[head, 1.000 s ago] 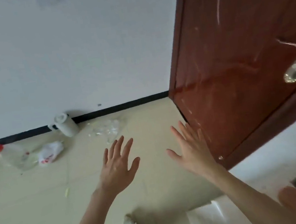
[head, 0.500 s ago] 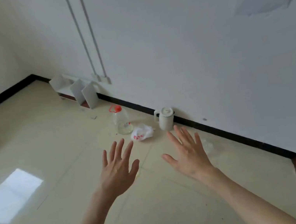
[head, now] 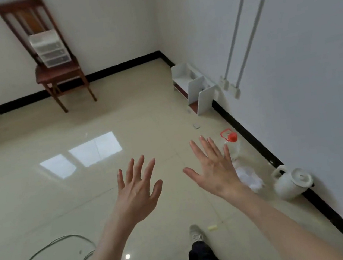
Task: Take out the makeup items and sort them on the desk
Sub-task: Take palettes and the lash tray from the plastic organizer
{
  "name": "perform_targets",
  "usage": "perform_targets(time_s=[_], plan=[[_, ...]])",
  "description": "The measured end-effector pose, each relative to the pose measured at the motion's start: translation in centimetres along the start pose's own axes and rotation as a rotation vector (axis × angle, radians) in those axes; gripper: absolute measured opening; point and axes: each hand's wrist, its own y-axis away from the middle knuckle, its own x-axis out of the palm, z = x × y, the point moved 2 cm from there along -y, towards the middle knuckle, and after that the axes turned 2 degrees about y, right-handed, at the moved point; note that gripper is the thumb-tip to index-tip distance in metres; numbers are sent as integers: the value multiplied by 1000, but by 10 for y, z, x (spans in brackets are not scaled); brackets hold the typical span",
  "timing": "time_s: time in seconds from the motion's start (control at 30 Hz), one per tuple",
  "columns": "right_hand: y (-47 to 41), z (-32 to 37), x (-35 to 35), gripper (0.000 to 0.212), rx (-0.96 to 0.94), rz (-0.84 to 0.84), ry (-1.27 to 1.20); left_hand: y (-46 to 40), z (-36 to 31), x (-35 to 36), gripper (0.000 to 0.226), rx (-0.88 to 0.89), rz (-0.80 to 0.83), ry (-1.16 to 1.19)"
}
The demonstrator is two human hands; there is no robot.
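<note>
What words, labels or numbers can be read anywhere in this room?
None can be read.
Drawer organiser on the wooden chair: no label shows.
Red-capped bottle: no label visible.
White kettle: plain.
Left hand and right hand hold nothing printed.

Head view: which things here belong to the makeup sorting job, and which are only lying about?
Probably for the job:
left hand, open, holding nothing
right hand, open, holding nothing
drawer box on the chair; contents unclear

Lying about:
white kettle
red-capped bottle
white rack
cable
</note>
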Motion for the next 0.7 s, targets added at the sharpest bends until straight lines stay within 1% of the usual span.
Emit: perform_targets(time_s=[0.23, 0.4, 0.57, 0.7], plan=[[-169, 31, -29, 76, -227, 16, 15, -105, 43, -40, 59, -203, -85, 40], [-260, 67, -22, 76, -357, 84, 61, -155, 95, -60, 59, -367, -133, 70], [-353, 111, -4, 76, -440, 107, 66, -215, 154, -72, 58, -450, -152, 81], [-438, 149, 13, 76, -464, 106, 88, -284, 214, -83, 58, -480, -143, 90]])
